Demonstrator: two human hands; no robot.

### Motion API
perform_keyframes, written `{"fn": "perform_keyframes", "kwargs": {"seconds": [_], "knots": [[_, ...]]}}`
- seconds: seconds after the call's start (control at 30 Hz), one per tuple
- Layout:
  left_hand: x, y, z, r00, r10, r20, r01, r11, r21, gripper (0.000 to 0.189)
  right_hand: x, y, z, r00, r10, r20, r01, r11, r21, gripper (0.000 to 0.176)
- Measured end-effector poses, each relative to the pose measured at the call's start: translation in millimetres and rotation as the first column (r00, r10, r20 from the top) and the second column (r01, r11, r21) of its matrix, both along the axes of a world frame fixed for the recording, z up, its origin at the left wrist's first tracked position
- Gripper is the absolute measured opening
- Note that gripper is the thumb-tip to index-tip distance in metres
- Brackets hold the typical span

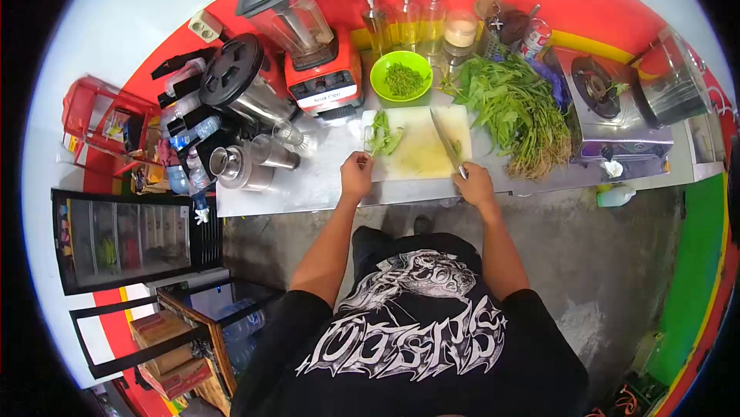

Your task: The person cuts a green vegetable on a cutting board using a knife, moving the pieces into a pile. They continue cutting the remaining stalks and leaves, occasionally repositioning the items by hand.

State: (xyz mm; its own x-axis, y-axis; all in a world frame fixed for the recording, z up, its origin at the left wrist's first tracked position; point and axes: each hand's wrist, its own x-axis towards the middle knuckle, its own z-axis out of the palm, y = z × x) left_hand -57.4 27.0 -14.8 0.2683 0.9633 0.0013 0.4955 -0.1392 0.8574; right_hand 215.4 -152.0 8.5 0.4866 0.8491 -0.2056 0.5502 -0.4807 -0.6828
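Note:
My right hand [473, 184] is wrapped round the handle of a kitchen knife [445, 139], whose blade lies slantwise over the right part of the white cutting board [420, 166]. At the board's front left corner, my left hand [357, 176] is closed in a pinch at the stem end of some leafy greens [383, 136]. Those leaves lie on the board's left side. A few green bits show beside the blade, and the board is wet and yellowish. Behind the board stands a lime-green bowl [375, 82] with chopped greens [404, 78] in it.
A large bunch of rooted greens [512, 105] lies right of the board, before a gas stove [624, 136]. A red-based blender [324, 82], steel shakers [240, 166] and glasses stand left. Pump bottles [406, 20] line the back wall. The steel counter's front edge [308, 210] is near me.

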Motion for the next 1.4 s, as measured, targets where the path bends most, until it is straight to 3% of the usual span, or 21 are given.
{"fn": "perform_keyframes", "kwargs": {"seconds": [0.27, 0.43, 0.5, 0.6, 0.67, 0.8, 0.83, 0.93, 1.07, 1.23, 1.4], "knots": [[-6.8, 6.3, 36.9, 0.977, 0.021, 0.210, -0.023, 1.000, 0.009, 0.009, -0.7, 1.6, 7.0, 0.999, 0.012, 0.038, -0.012, 1.000, 0.009, 0.029], [5.6, 27.9, 46.7, 0.928, 0.065, 0.367, -0.020, 0.992, -0.127, 0.008, 2.9, 1.3, -2.9, 1.000, 0.022, 0.014, -0.022, 0.999, 0.046, 0.031], [18.4, 27.8, 73.4, 0.942, -0.007, 0.335, -0.021, 0.997, 0.079, 0.008, 3.0, 1.9, -5.3, 1.000, 0.026, 0.007, -0.026, 0.998, 0.060, 0.031], [30.4, 28.1, 98.8, 0.957, -0.112, 0.269, 0.082, 0.989, 0.120, 0.007, 4.1, 1.7, -11.7, 1.000, 0.008, -0.003, -0.007, 0.999, 0.046, 0.032], [32.0, 32.5, 96.2, 0.944, -0.105, 0.313, 0.064, 0.988, 0.140, 0.006, 5.0, 0.5, -14.5, 0.999, 0.015, -0.032, -0.013, 0.997, 0.076, 0.033], [32.0, 29.0, 115.1, 0.988, -0.093, 0.120, 0.071, 0.982, 0.175, 0.010, 3.5, -0.5, -6.2, 1.000, 0.014, -0.021, -0.013, 0.998, 0.057, 0.033], [29.6, 29.7, 115.1, 0.994, -0.103, 0.032, 0.094, 0.974, 0.208, 0.009, 3.5, 0.1, -7.5, 0.997, 0.034, 0.064, -0.037, 0.998, 0.055, 0.033], [30.2, 28.5, 115.1, 0.986, -0.131, -0.101, 0.152, 0.957, 0.249, 0.009, 5.8, 0.2, -9.6, 0.999, 0.025, -0.035, -0.023, 0.998, 0.054, 0.032], [54.8, 18.5, 92.9, 0.869, -0.307, -0.389, 0.400, 0.898, 0.184, 0.009, 9.0, 0.4, -15.3, 0.996, 0.025, -0.087, -0.020, 0.998, 0.051, 0.032], [99.5, -7.1, 55.0, 0.761, -0.527, -0.379, 0.586, 0.809, 0.051, 0.011, 8.2, -1.2, -6.6, 0.998, 0.039, -0.050, -0.035, 0.996, 0.078, 0.030], [107.2, -25.8, 39.1, 0.790, -0.511, -0.337, 0.575, 0.809, 0.121, 0.026, 10.1, -1.2, -12.4, 0.992, 0.003, -0.125, 0.003, 0.999, 0.047, 0.028]]}}
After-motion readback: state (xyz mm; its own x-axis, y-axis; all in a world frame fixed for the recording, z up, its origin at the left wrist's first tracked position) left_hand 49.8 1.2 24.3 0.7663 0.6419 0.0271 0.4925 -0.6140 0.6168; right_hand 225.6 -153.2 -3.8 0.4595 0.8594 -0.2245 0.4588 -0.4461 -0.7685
